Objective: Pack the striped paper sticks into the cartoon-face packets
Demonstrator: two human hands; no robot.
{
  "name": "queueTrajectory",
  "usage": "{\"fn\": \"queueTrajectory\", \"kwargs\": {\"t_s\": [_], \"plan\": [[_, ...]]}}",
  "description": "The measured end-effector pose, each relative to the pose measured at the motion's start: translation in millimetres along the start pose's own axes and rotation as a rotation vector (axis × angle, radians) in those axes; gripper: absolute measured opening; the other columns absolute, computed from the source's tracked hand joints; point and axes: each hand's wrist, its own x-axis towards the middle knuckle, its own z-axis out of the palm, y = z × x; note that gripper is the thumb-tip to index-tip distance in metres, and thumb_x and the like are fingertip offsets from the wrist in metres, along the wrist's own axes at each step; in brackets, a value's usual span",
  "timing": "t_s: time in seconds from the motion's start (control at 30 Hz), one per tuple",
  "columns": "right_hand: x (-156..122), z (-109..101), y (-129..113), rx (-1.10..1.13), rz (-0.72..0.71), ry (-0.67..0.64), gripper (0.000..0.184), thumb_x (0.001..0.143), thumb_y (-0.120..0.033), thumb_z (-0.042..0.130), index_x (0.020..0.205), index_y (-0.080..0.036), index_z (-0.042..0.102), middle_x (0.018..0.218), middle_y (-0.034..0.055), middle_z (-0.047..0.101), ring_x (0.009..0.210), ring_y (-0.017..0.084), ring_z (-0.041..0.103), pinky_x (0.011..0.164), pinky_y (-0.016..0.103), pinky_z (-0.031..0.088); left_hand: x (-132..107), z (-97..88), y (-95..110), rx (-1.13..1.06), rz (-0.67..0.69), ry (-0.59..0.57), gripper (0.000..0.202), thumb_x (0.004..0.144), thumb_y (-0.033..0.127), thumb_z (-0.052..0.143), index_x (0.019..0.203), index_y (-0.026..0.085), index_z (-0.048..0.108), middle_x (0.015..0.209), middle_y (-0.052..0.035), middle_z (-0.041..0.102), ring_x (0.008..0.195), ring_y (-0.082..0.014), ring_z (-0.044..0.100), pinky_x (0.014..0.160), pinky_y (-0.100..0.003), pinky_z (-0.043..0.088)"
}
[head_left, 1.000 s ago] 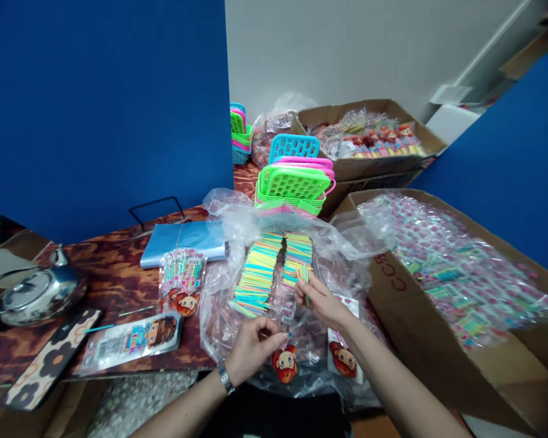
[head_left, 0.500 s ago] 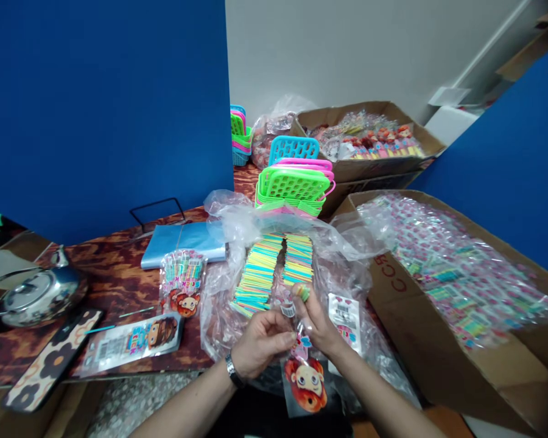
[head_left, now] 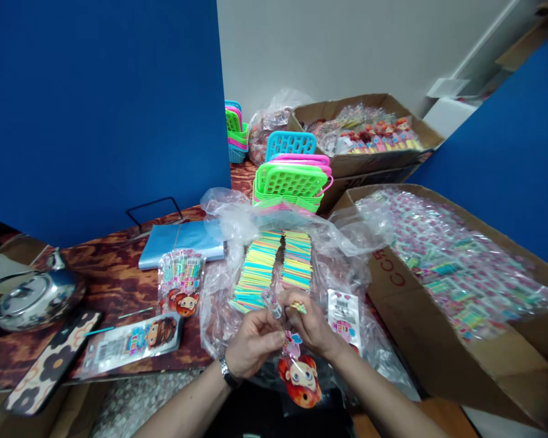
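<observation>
My left hand [head_left: 252,340], with a watch at the wrist, pinches the top part of a clear plastic packet [head_left: 301,377] printed with a red-haired cartoon figure. The packet hangs down below both hands. In my right hand [head_left: 314,322] the fingers close around a small bunch of thin coloured sticks [head_left: 298,308], whose ends poke out near the packet's opening. Just beyond the hands, yellow, blue and pink sticks [head_left: 258,267] lie in two piles on crumpled clear plastic [head_left: 219,304]. A white printed packet [head_left: 343,310] lies to the right of my right hand.
Stacked plastic baskets [head_left: 292,182] stand behind the sticks. A cardboard box [head_left: 393,298] of filled packets is on the right, another box [head_left: 369,161] behind it. At left are a kettle [head_left: 41,295], a flower-patterned phone [head_left: 55,365], blue film [head_left: 178,243] and printed packets [head_left: 137,340].
My right hand has turned, lowering the bunch of sticks and bringing its ends leftward towards the packet. The packet has shifted slightly left and up. The view has moved a little.
</observation>
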Motion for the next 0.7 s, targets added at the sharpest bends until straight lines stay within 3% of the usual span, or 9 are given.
{"fn": "queueTrajectory", "kwargs": {"t_s": [0.2, 0.7], "plan": [[-3.1, -0.2, 3.1, -0.007, 0.043, -0.036, 0.015, 0.089, -0.024, 0.031, 0.097, -0.024, 0.042, 0.087, 0.0056, 0.061, 0.086, 0.019, 0.059, 0.082, 0.040, 0.046, -0.6, -1.9, 2.5, 0.052, -0.008, 0.003, 0.031, 0.053, 0.031, 0.080, 0.063, 0.012, 0.058, 0.062, 0.0008, 0.058, 0.057, -0.0083, 0.051, 0.057, -0.021, 0.039], [-2.9, -0.1, 4.7, -0.033, -0.068, -0.019, 0.012, 0.090, -0.020, 0.032, 0.099, -0.023, 0.040, 0.088, 0.0049, 0.058, 0.086, 0.018, 0.057, 0.088, 0.042, 0.044, -1.3, -3.7, 0.4, -0.010, 0.024, -0.039, 0.023, 0.059, 0.024, 0.078, 0.065, 0.012, 0.059, 0.065, 0.0005, 0.059, 0.062, -0.0102, 0.054, 0.063, -0.023, 0.040]]}}
